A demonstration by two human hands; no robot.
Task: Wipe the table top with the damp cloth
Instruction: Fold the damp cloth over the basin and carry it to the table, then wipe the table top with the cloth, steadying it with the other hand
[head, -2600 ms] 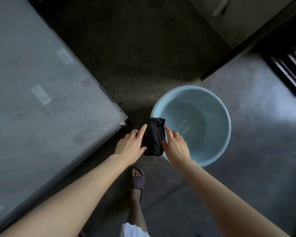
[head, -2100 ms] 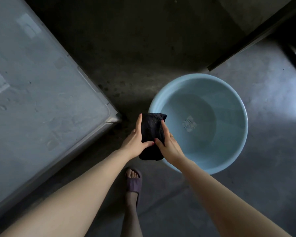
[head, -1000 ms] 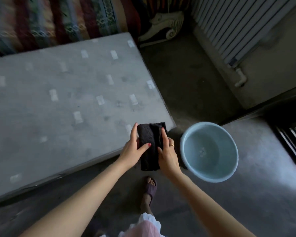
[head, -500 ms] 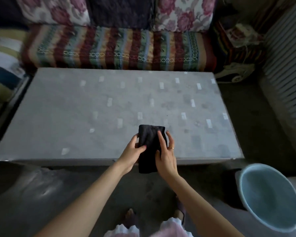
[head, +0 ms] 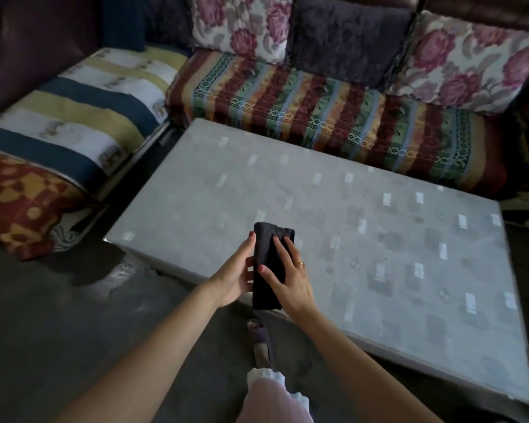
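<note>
A folded dark cloth point(head: 268, 254) hangs upright between both my hands, above the near edge of the grey table top point(head: 364, 233). My left hand point(head: 234, 274) cups the cloth's left side from beneath. My right hand point(head: 287, 274) lies flat on its front, fingers spread, a ring on one finger. The cloth's lower end dangles past the table edge over the floor. Whether the cloth touches the table top I cannot tell.
A striped sofa point(head: 318, 111) with floral cushions point(head: 458, 59) runs along the table's far side. Another seat with a blue and yellow cover point(head: 74, 108) stands at the left. A patterned cushion point(head: 16, 203) lies low on the left. My sandalled foot point(head: 260, 334) stands on the dark floor.
The view swung from the blue basin on the floor up and left to the table. Both hands carried the cloth from the basin's rim to the table's near edge; the basin is out of view.
</note>
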